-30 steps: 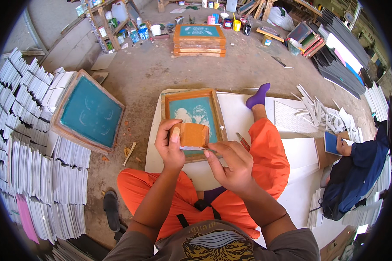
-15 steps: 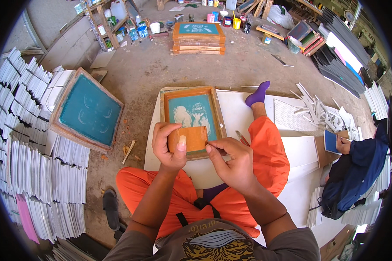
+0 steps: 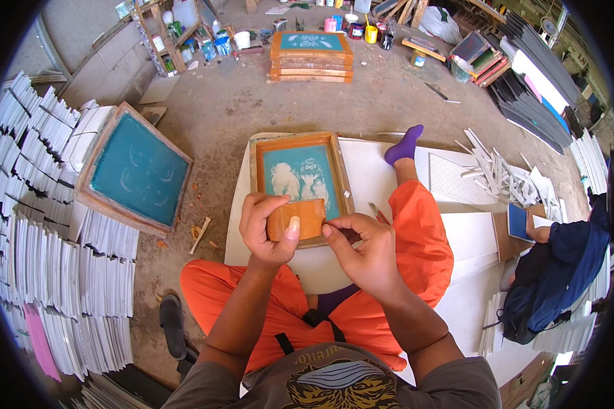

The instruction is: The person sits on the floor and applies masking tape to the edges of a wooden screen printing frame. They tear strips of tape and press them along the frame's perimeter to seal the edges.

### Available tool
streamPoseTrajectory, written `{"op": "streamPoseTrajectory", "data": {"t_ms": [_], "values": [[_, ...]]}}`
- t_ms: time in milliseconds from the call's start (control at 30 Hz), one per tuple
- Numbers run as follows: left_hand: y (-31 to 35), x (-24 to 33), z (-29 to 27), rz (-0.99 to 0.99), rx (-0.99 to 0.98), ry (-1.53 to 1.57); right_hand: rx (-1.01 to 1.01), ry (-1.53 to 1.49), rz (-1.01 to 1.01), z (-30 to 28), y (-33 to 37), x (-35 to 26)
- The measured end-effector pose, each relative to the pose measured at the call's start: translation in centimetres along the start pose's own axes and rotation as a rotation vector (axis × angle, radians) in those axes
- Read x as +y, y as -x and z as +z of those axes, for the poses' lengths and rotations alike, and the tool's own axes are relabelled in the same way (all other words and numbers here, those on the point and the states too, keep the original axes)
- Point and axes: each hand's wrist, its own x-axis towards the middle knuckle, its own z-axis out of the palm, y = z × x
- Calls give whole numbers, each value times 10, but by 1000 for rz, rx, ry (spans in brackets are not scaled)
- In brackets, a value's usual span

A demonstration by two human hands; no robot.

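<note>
My left hand (image 3: 265, 235) is wrapped round a roll of glossy brown packing tape (image 3: 310, 218), its thumb laid across the face. At the roll's right edge my right hand (image 3: 367, 249) pinches with thumb and forefinger; the tape end there is too small to make out. Just beyond and partly under my hands lies a wooden-framed printing screen (image 3: 258, 167), its teal mesh bearing pale figures. The roll hides part of its near side. A pointed tool with a red handle (image 3: 380, 214) lies right of the frame, by my orange trouser leg.
A second teal screen (image 3: 140, 170) leans at left against stacked white sheets (image 3: 65, 273). Farther off stand piled screens (image 3: 312, 71) and paint containers (image 3: 370, 35). White offcuts (image 3: 505, 167) lie at right, near a person in navy (image 3: 566, 266) with a blue panel (image 3: 518, 222).
The roll and my left hand have shifted very slightly, with a small turn of the roll. My right hand keeps its pinch at the roll's edge.
</note>
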Motion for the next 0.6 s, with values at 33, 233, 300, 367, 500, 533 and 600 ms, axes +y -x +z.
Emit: {"op": "streamPoseTrajectory", "data": {"t_ms": [33, 233, 300, 367, 500, 533, 600], "values": [[0, 0, 0, 7, 1, -2, -4, -20, 41, 0, 0, 0], [2, -1, 1, 49, 1, -19, -12, -54, 163, 1, 1, 3], [2, 0, 1, 59, -16, -17, -7, 1, 122, 1, 1, 4], [3, -1, -1, 70, -32, -20, -14, 87, 55, 2, 1, 4], [5, -2, 0, 75, -51, -27, -57, 220, 2, 0, -1, -1], [7, -3, 0, 55, -46, -29, -64, 233, -1, 1, -2, 0], [10, -4, 0, 15, -35, -31, -71, 221, 3, 1, -2, 4]]}}
